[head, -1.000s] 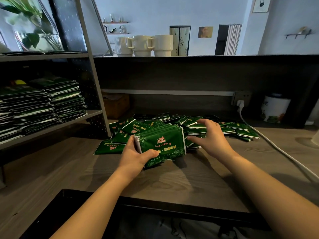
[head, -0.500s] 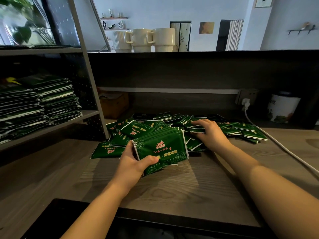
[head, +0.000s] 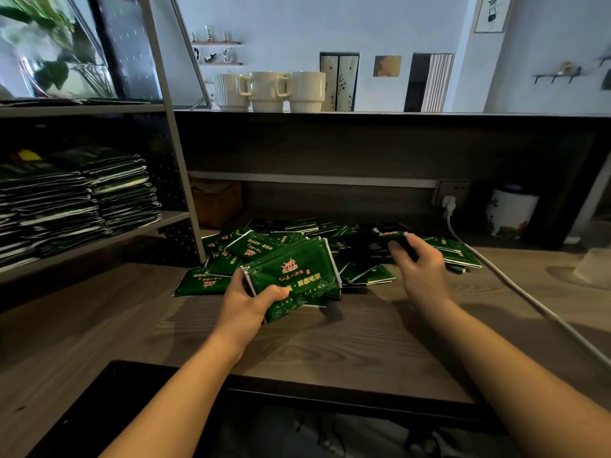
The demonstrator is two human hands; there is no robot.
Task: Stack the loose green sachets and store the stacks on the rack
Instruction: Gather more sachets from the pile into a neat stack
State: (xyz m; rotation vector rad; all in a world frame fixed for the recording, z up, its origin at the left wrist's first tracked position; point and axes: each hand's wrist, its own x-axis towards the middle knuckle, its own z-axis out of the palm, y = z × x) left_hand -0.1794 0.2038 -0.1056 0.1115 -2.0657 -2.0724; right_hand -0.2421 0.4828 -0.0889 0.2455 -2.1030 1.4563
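Observation:
A heap of loose green sachets [head: 360, 256] lies on the wooden counter ahead of me. My left hand [head: 246, 300] grips a stack of green sachets [head: 297, 276] by its left end, thumb on top, just above the counter in front of the heap. My right hand [head: 418, 266] pinches a single green sachet [head: 395, 239] lifted over the right part of the heap. Finished stacks of sachets [head: 82, 196] fill the middle shelf of the grey metal rack [head: 178, 200] at the left.
A white power cable [head: 515, 289] runs from a wall socket [head: 449, 200] across the counter's right side. A white jar [head: 510, 214] stands at the back right, a brown box [head: 216, 203] behind the heap. Three mugs [head: 269, 90] sit on the upper ledge.
My right hand, which was reaching flat into the heap, has closed on one sachet and lifted it. The left hand keeps holding the stack in the same place.

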